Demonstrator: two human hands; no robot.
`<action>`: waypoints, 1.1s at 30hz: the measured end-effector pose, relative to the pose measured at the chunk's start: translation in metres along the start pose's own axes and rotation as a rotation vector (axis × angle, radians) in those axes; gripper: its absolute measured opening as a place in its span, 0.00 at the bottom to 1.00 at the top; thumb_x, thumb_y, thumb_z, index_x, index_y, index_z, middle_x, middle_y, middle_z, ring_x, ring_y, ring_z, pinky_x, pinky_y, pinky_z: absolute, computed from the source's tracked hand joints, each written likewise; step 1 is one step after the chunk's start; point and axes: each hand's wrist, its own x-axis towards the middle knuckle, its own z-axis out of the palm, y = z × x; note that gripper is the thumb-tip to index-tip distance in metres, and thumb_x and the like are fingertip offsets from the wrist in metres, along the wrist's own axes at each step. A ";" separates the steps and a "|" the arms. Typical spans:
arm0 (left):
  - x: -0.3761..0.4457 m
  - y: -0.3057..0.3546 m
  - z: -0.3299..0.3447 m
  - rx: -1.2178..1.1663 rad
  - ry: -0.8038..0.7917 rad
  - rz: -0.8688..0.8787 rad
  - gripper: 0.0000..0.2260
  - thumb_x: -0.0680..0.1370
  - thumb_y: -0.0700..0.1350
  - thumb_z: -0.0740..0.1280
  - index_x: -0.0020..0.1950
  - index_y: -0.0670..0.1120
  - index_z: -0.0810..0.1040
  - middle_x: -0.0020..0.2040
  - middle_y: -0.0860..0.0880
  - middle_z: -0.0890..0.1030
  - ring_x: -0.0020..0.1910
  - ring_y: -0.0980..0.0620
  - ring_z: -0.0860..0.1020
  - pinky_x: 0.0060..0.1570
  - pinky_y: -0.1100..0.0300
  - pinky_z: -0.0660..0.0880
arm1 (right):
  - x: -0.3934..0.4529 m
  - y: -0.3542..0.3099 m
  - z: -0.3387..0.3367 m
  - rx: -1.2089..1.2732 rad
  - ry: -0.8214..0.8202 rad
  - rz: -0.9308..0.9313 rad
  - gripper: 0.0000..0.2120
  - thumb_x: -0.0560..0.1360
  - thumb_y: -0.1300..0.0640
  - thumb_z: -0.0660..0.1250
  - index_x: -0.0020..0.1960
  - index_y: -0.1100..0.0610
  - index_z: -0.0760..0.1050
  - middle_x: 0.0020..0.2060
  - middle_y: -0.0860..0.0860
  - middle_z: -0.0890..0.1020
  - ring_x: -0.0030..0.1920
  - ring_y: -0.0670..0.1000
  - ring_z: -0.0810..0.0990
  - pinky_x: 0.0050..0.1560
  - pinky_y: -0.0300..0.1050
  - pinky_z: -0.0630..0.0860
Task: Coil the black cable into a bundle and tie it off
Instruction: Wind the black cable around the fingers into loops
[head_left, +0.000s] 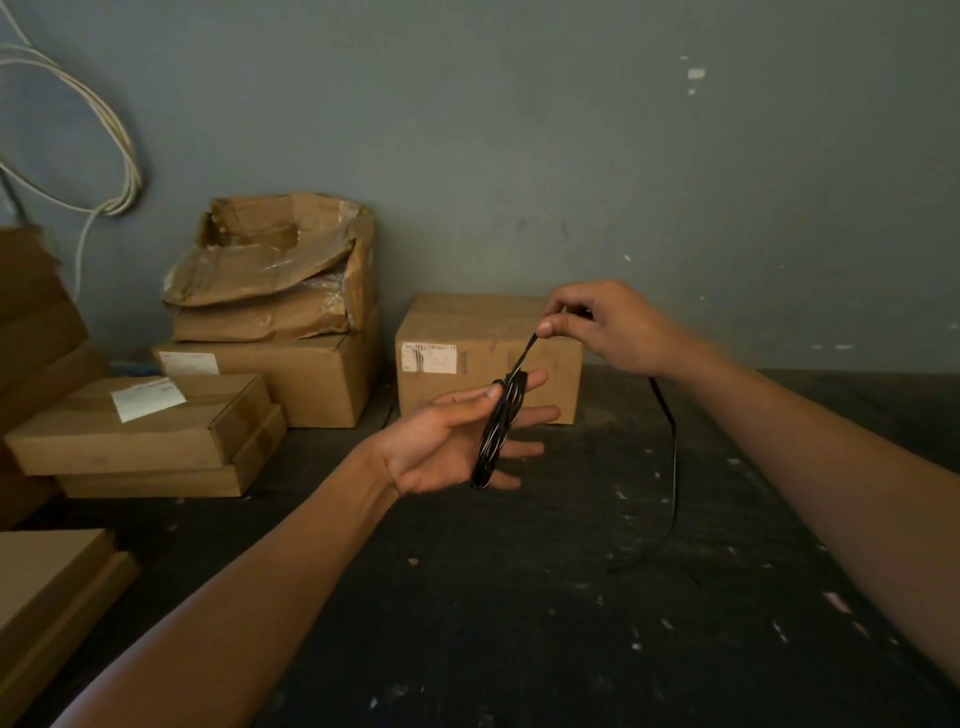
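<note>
Head view puts our left hand (441, 447) palm-up in front of the sealed box (488, 358), fingers spread flat and the thumb pressing down on the black cable (496, 431). That cable is already wound into a narrow bundle lying across those fingers, so this hand is clamped on the coils rather than closed into a fist. Our right hand (608, 327) is up and to the right of the box's top edge, thumb and forefinger pinched shut on the strand that runs taut from the top of the bundle. The two hands are apart, joined only by that short stretch. From under the right wrist the loose tail (674, 467) hangs down to the dark bench (519, 597) right of the box and trails off there; where its end lies we cannot tell.

We judge the winding is mostly done, with the hanging length left to take up or use for the tie. To do it well, we should keep the thumb firm so the coils do not spring open, hold even tension on the strand, and lay each turn snug beside the last instead of crossing it.

Left of the sealed box stand a torn box (270, 265) stacked on another, and flatter cartons (140, 426) nearer us. White wires (122, 166) hang on the wall beyond them.
</note>
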 end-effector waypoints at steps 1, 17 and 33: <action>-0.001 0.003 0.002 -0.007 -0.028 0.011 0.25 0.75 0.53 0.69 0.73 0.57 0.71 0.75 0.44 0.69 0.74 0.36 0.64 0.69 0.28 0.54 | 0.000 0.004 0.001 0.039 0.010 0.005 0.04 0.77 0.55 0.67 0.47 0.54 0.80 0.39 0.52 0.82 0.40 0.51 0.78 0.42 0.47 0.72; 0.018 0.044 0.015 -0.083 -0.142 0.168 0.25 0.80 0.51 0.61 0.77 0.55 0.62 0.77 0.38 0.61 0.74 0.31 0.60 0.60 0.29 0.65 | -0.063 0.003 0.130 0.400 -0.231 0.181 0.11 0.84 0.55 0.54 0.54 0.56 0.74 0.36 0.46 0.74 0.30 0.37 0.73 0.35 0.37 0.69; 0.021 0.028 -0.017 -0.032 0.294 0.206 0.17 0.82 0.52 0.53 0.70 0.57 0.70 0.74 0.42 0.68 0.73 0.36 0.65 0.67 0.29 0.59 | -0.066 -0.059 0.098 0.460 -0.398 0.179 0.13 0.83 0.52 0.54 0.48 0.52 0.76 0.31 0.47 0.71 0.29 0.44 0.70 0.32 0.42 0.70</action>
